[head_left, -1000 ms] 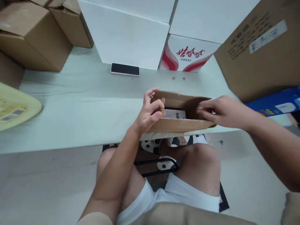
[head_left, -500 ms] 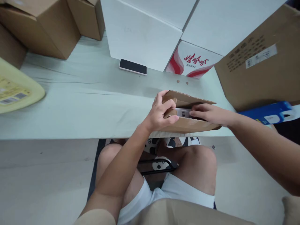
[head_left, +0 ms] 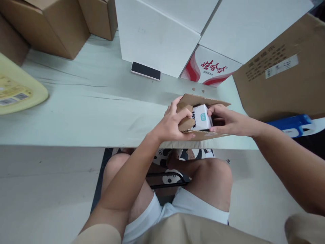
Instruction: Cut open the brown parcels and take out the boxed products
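An open brown cardboard box (head_left: 203, 136) stands near the front edge of the table. My left hand (head_left: 172, 122) grips its left end, fingers curled over the folded flap and thumb along the near side. Inside the opening is a small white box (head_left: 201, 117) with a teal label and black print, its upper part showing above the cardboard rim. My right hand (head_left: 230, 121) pinches the right side of this white box between thumb and fingers. The lower part of the white box is hidden inside the cardboard.
A dark-screened phone (head_left: 146, 70) lies before large white boxes (head_left: 158, 40). Brown cartons (head_left: 63, 30) stand back left, a yellow bottle (head_left: 22, 89) at left. On the right are a large carton (head_left: 279, 81) and a blue package (head_left: 291, 124). Small brown scraps (head_left: 193, 89) lie behind the open box.
The white box has come up within the cardboard box and shows its labelled face. My right hand has changed from reaching inside to pinching it. The left hand still holds the cardboard.
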`<state>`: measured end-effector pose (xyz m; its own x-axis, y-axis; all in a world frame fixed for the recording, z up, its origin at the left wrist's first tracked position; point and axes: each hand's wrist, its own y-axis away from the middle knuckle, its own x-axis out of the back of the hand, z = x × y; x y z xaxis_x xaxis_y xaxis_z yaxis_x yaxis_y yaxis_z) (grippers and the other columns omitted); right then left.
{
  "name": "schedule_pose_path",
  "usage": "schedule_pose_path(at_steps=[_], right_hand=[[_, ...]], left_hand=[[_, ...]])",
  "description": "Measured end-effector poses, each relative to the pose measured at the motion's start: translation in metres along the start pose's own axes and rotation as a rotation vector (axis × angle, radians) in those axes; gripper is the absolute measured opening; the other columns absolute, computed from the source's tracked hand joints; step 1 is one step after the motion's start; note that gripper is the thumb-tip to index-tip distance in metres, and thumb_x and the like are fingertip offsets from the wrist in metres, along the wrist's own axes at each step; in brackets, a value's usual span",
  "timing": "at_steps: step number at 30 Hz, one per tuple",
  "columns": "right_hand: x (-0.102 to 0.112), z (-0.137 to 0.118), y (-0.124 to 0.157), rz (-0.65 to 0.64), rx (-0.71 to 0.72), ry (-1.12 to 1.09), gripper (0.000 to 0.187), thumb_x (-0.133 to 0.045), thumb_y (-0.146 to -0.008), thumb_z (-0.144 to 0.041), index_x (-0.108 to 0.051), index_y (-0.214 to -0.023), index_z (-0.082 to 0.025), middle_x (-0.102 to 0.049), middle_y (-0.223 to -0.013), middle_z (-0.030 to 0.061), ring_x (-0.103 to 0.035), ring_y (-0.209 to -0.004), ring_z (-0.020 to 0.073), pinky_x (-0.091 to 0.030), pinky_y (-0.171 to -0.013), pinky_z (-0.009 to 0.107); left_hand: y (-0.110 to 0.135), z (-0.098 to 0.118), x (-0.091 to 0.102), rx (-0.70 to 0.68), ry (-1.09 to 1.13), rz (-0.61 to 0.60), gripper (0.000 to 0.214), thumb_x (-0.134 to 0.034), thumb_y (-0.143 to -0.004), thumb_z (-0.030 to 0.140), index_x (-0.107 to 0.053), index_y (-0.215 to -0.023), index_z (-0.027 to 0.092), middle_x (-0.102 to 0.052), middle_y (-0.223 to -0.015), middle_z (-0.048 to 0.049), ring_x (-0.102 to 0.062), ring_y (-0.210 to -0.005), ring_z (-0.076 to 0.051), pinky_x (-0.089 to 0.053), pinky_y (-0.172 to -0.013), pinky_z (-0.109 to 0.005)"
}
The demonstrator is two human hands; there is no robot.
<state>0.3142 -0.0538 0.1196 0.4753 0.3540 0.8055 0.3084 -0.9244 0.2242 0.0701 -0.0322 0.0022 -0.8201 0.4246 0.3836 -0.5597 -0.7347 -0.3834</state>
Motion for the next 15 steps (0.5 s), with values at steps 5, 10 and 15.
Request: schedule_pose_path(at_steps=[5,10,15], right_hand=[[-0.006,0.006,-0.005,-0.13,-0.05,-0.094,0.066,-0.086,-0.064,-0.057,-0.04,-0.099,-0.025,-0.048,-0.082,-0.0044,-0.046,-0.068,0.0092,-0.039,-0.053,0.02],[-0.014,0.003,-0.002,0.078,-0.071,-0.035,0.07,-0.083,-0.062,-0.063,-0.042,-0.105,-0.025,-0.054,-0.083,-0.0017,-0.053,-0.068,0.0135,-0.039,-0.054,0.024],[0.01,-0.002,0.012,0.476,0.136,0.195,0.067,-0.081,-0.062,-0.063,-0.055,-0.11,-0.024,-0.062,-0.094,0.0046,-0.056,-0.076,0.0184,-0.042,-0.061,0.031]], left_hand=[[0.002,-0.002,0.004,-0.01,-0.058,-0.043,0.062,-0.088,-0.06,0.044,-0.058,-0.11,0.023,-0.014,-0.161,-0.0154,-0.02,-0.153,-0.045,-0.032,-0.121,-0.062],[0.004,-0.005,0.004,0.018,-0.045,-0.022,0.06,-0.087,-0.061,0.043,-0.058,-0.111,0.025,-0.023,-0.152,-0.0141,-0.03,-0.147,-0.042,-0.036,-0.12,-0.06],[0.004,-0.009,0.005,0.037,-0.024,0.072,0.057,-0.087,-0.061,0.04,-0.057,-0.107,0.025,-0.022,-0.15,-0.013,-0.034,-0.145,-0.04,-0.036,-0.12,-0.059]])
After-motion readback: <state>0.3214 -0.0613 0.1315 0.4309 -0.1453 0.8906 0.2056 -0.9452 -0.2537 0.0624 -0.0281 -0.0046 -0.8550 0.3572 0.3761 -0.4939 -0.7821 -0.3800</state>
